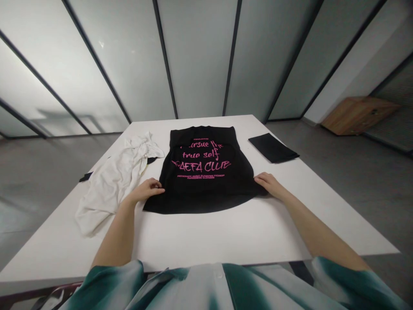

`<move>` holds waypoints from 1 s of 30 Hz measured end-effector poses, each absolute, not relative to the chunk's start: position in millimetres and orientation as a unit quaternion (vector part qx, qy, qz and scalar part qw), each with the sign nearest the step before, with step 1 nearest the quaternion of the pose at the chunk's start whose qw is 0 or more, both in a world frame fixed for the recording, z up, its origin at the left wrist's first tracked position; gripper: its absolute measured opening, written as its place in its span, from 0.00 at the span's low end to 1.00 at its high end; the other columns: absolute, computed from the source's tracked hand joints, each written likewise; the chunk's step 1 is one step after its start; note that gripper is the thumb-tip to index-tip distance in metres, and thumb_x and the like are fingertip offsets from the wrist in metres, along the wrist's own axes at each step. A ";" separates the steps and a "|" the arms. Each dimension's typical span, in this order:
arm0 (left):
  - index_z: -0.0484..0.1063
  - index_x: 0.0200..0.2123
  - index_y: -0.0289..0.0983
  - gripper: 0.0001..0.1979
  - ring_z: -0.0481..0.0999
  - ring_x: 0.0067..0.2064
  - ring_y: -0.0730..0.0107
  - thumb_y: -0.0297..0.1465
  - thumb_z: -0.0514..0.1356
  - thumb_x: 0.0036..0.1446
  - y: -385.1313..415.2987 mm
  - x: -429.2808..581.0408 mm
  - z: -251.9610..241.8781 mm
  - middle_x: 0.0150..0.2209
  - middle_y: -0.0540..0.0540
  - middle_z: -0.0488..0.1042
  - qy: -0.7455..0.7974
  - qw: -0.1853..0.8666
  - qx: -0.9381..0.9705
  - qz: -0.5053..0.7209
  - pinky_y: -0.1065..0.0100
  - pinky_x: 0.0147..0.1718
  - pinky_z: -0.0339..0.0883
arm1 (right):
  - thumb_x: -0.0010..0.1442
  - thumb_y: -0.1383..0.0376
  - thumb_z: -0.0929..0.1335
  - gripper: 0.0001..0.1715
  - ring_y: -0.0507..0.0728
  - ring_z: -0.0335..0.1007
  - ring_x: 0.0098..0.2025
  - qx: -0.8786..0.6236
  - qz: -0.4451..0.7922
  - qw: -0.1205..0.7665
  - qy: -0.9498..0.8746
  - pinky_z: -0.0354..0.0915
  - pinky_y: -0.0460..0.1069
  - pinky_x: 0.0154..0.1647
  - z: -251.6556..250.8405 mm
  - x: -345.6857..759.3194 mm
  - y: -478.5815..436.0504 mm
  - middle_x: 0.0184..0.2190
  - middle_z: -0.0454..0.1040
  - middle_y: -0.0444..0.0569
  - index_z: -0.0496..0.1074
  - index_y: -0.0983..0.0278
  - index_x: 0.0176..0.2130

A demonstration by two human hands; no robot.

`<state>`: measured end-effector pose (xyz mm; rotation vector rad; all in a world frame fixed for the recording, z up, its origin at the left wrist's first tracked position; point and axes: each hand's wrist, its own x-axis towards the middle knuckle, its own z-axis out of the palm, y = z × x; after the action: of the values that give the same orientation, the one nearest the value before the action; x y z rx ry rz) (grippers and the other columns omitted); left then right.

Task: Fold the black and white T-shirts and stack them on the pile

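A black T-shirt (200,193) with pink lettering lies spread on the white table, its hem toward me and its sides drawn in toward the collar. My left hand (149,189) is closed at the shirt's left edge, a little above the hem, with the thumb over the cloth. On the opposite edge, at about the same height, my right hand (270,185) pinches the fabric with its fingers together. The fingertips of both hands are partly hidden.
To the left, a crumpled white garment (112,185) lies near my left forearm, with dark cloth under it. A folded black garment (272,148) rests at the right. The white table (219,237) ends close to my body. Behind it stand frosted glass panels (198,60); a wooden cabinet (358,114) is at far right.
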<state>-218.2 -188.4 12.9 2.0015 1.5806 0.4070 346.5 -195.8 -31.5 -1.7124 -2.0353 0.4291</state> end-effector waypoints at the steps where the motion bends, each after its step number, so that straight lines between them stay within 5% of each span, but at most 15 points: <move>1: 0.78 0.37 0.42 0.26 0.77 0.42 0.55 0.54 0.64 0.41 -191.5 -220.5 16.2 0.39 0.43 0.77 0.576 0.299 0.746 0.148 0.62 0.43 0.69 | 0.60 0.46 0.62 0.27 0.65 0.71 0.49 -0.609 0.165 0.237 -0.739 0.64 0.59 0.55 -32.9 347.8 -204.8 0.44 0.78 0.55 0.78 0.61 0.42; 5: 0.71 0.57 0.44 0.45 0.71 0.57 0.48 0.47 0.71 0.32 -202.4 -218.8 23.1 0.55 0.40 0.73 0.553 0.310 0.766 0.110 0.57 0.57 0.64 | 0.49 0.47 0.71 0.43 0.69 0.65 0.60 -0.591 0.173 0.235 -0.752 0.61 0.62 0.61 -35.2 346.7 -230.1 0.60 0.69 0.55 0.68 0.59 0.61; 8: 0.67 0.61 0.40 0.47 0.68 0.60 0.47 0.41 0.70 0.33 -201.8 -206.8 16.8 0.59 0.38 0.70 0.547 0.287 0.778 0.115 0.55 0.60 0.60 | 0.51 0.53 0.70 0.33 0.68 0.68 0.57 -0.594 0.147 0.234 -0.755 0.61 0.62 0.60 -34.1 341.5 -227.8 0.55 0.74 0.54 0.73 0.59 0.56; 11: 0.70 0.57 0.39 0.35 0.71 0.57 0.50 0.36 0.62 0.41 -194.3 -193.3 5.1 0.56 0.40 0.73 0.576 0.255 0.758 0.171 0.56 0.59 0.61 | 0.57 0.58 0.64 0.20 0.65 0.73 0.51 -0.610 0.157 0.288 -0.721 0.64 0.60 0.58 -33.8 338.7 -219.2 0.46 0.79 0.54 0.80 0.60 0.44; 16: 0.74 0.36 0.40 0.16 0.76 0.39 0.56 0.43 0.56 0.49 -183.8 -187.6 -7.8 0.34 0.45 0.78 0.651 0.222 0.665 0.290 0.59 0.42 0.69 | 0.55 0.57 0.64 0.20 0.64 0.75 0.48 -0.627 0.230 0.394 -0.631 0.66 0.60 0.55 -33.5 340.3 -219.5 0.41 0.81 0.52 0.79 0.61 0.41; 24: 0.65 0.29 0.40 0.20 0.69 0.26 0.68 0.50 0.64 0.43 -182.4 -195.9 -11.0 0.22 0.53 0.69 0.671 0.298 0.533 0.421 0.69 0.25 0.60 | 0.53 0.47 0.67 0.20 0.62 0.75 0.36 -0.669 0.195 0.437 -0.569 0.71 0.56 0.40 -26.5 338.6 -224.6 0.29 0.78 0.51 0.74 0.61 0.29; 30: 0.65 0.41 0.41 0.27 0.75 0.30 0.69 0.39 0.71 0.38 -185.3 -188.2 -0.4 0.33 0.51 0.77 0.588 0.447 0.408 0.537 0.69 0.28 0.67 | 0.52 0.44 0.69 0.25 0.62 0.75 0.31 -0.666 0.236 0.480 -0.519 0.73 0.54 0.34 -27.7 335.8 -224.5 0.26 0.78 0.50 0.76 0.63 0.32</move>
<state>-188.2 -185.3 -0.4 1.0109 1.4557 1.3295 335.8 -224.5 -27.7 -1.6255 -1.2665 0.5746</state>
